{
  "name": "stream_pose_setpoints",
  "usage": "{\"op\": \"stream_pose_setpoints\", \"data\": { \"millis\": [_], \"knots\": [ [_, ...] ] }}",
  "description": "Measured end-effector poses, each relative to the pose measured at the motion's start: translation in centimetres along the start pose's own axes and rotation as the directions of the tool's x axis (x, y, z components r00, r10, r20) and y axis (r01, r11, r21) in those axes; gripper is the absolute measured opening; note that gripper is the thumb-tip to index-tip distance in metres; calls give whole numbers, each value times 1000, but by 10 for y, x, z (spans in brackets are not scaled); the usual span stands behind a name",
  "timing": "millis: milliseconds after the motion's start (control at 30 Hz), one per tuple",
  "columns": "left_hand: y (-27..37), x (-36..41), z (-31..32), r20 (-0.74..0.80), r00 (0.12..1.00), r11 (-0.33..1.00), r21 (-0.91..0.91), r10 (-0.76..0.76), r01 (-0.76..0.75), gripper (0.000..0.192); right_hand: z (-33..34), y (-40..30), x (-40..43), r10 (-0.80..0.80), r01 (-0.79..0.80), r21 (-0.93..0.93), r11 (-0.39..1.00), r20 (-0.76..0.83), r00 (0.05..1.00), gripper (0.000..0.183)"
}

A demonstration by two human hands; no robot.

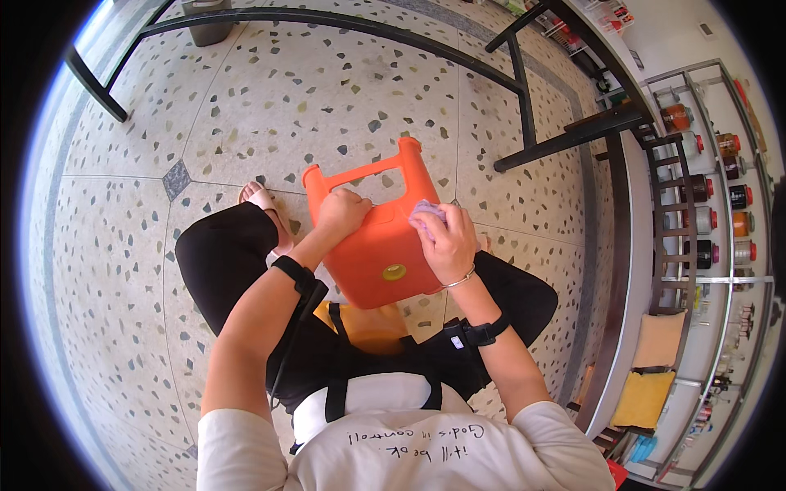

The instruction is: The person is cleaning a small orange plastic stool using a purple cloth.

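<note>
An orange plastic stool is tipped between my knees, its leg end with a wide cut-out pointing away from me. My left hand grips it at the edge of the cut-out, the fingers partly hidden behind the plastic. A crumpled purple cloth is bunched in the fingers of my right hand, against the stool's right edge. A round hole with a yellowish inside shows in the panel nearest me. Beneath me is a yellow seat, mostly covered by my legs.
Black metal table frames cross the far floor and right side. A grey bin stands at the far left. Along the right, a dark wooden chair with cushions stands before shelves of jars. Terrazzo floor surrounds me.
</note>
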State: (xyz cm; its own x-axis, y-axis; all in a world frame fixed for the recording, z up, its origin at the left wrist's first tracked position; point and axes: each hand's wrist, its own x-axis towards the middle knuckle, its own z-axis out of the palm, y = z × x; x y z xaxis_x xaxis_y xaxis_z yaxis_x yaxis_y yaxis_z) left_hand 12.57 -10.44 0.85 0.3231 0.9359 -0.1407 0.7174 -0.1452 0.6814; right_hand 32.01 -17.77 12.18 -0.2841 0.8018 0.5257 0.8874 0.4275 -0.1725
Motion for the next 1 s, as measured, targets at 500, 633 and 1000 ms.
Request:
{"op": "stream_pose_setpoints", "data": {
  "millis": [500,633,1000],
  "knots": [
    [-1,31,-36,500,853,873,340,146,-349,25,-18,27,-10,452,-497,354,792,205,868,30],
    [7,43,-28,495,807,893,-125,-321,432,45,9,43,-40,594,-687,353,635,345,727,36],
    [8,32,13,212,955,937,324,-209,133,57,72,60,-79,610,-776,236,585,502,613,46]
  ]
}}
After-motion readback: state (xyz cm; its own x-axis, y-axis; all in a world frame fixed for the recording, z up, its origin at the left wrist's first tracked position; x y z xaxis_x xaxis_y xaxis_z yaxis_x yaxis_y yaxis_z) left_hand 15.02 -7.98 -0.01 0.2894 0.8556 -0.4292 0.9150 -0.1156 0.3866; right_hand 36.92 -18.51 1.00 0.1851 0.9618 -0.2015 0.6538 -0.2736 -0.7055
